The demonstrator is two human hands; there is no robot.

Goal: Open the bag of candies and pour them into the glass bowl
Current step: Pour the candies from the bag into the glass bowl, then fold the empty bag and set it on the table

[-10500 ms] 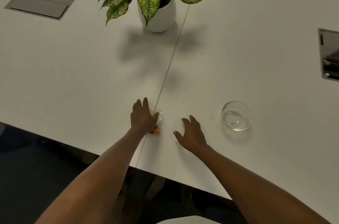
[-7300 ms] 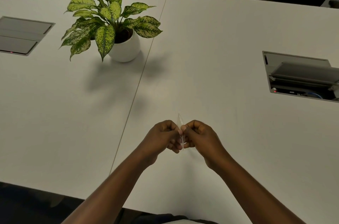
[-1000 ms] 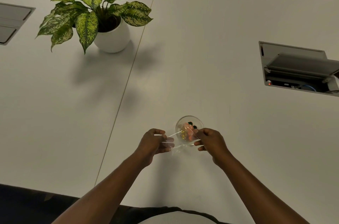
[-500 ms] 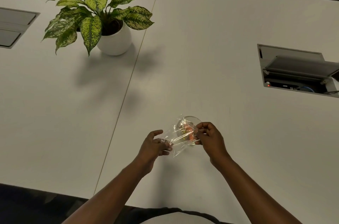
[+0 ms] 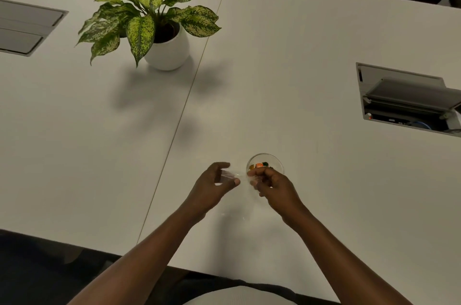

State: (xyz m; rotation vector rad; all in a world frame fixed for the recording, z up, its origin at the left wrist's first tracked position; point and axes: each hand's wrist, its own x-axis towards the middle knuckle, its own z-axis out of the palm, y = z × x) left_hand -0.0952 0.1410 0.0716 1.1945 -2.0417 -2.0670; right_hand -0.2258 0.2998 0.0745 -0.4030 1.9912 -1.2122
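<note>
Since half a second ago, candies [image 5: 259, 165] sit in glass bowl [image 5: 265, 163]; clear bag [image 5: 233, 176], limp and slick, pinched between left hand [image 5: 212, 187] and right hand [image 5: 274, 185]. Best held by edges.

Bare forearms, no sleeves; white garment [image 5: 239, 297] at the torso.

Single view, worn on the head, looking forward and steeply down across the desk [image 5: 287, 60] from above its near edge. Wide-angle, lines bowed toward the frame borders. Both forearms entering from the bottom, close beneath the lens; desk's far edge and dark chairs at the top. No second view to overlap with.
</note>
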